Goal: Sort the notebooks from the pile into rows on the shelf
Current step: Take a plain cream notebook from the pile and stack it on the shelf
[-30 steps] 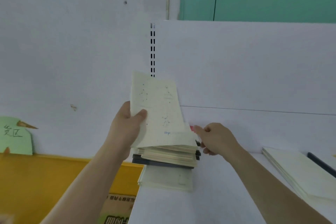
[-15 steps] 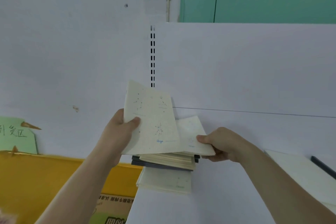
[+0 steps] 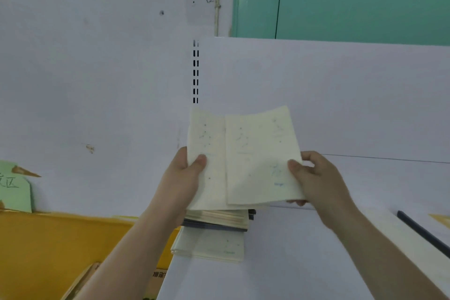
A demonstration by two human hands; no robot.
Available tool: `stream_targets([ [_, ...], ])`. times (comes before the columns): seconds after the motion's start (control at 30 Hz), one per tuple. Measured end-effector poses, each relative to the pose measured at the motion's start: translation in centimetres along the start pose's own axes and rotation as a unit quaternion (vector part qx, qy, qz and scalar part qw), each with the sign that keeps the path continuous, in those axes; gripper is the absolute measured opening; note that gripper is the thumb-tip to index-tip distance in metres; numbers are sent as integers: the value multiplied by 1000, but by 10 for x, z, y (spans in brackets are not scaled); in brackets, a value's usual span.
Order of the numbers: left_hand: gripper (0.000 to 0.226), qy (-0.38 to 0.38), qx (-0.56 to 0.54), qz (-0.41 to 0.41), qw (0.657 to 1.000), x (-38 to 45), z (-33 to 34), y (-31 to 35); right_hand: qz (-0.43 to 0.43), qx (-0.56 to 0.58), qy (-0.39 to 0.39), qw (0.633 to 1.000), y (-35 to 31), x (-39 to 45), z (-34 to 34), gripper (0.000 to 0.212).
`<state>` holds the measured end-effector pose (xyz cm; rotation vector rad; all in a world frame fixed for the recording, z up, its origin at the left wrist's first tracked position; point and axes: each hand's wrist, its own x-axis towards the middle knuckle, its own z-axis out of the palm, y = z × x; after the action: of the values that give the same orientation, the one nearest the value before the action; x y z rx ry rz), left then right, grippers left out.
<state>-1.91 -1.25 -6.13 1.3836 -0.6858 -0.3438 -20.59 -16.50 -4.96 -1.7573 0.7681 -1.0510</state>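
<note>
Two thin cream notebooks with faint blue constellation drawings are held up above the pile [image 3: 216,220] on the white shelf [image 3: 304,263]. The left hand [image 3: 181,178] grips the left notebook [image 3: 207,143], and the right hand [image 3: 316,178] pinches the right notebook [image 3: 258,156], which overlaps it. The small blue word on the cover is too blurred to read. A green label [image 3: 14,187] with Chinese characters stands at the left above a yellow bin [image 3: 48,246].
</note>
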Motion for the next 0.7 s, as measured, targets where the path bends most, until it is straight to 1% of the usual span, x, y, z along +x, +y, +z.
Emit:
stream_targets([
  [0.13,10,8,-16,0,1000,-16,22,-5,-13,-48,-28,998,12,-15,20,11],
  [0.2,15,4,-31,6,999,-22,29,-3,-25,-80,-28,996,17,-18,20,14],
  [0.27,23,-15,-46,13,999,-25,33,-4,-64,-169,-9,983,23,-20,15,18],
  [0.33,21,-44,-46,9,998,-27,36,-6,-91,-227,10,970,28,-23,9,19],
  [0.47,16,-100,-73,-28,992,-32,48,-12,-92,-201,23,975,38,-34,0,21],
  [0.53,16,-111,-72,-18,991,-37,60,-17,-81,-180,42,979,42,-42,-4,21],
  [0.63,17,-135,-72,11,988,-47,84,-24,-47,-140,63,987,49,-53,-15,28],
  [0.7,17,-163,-63,21,984,-54,99,-27,-33,-138,75,987,54,-58,-29,29],
])
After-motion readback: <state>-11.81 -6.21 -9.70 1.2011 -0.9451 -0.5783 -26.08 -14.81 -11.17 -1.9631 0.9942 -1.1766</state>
